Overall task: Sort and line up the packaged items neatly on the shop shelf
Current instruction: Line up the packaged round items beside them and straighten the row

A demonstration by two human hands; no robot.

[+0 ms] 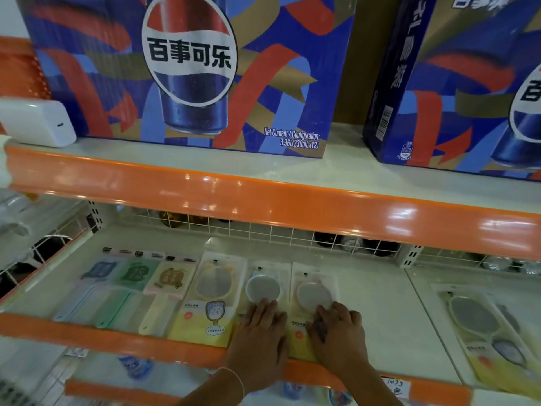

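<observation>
Flat packaged items lie in a row on the white middle shelf (371,285). From the left: a blue pack (98,273), a green pack (134,275), a beige pack (172,278), then three hand-mirror packs with yellow cards. The first mirror pack (215,294) lies untouched. My left hand (260,329) rests flat on the lower part of the second mirror pack (263,284). My right hand (339,329) presses flat on the third mirror pack (313,291). Another mirror pack (483,323) lies apart and tilted at the far right.
An orange shelf lip (123,336) runs along the front edge. The shelf above, with its orange lip (263,200), carries two large blue cola cartons (190,68) and a white box (38,121). A white wire grid (263,232) backs the middle shelf. More goods sit on the shelf below.
</observation>
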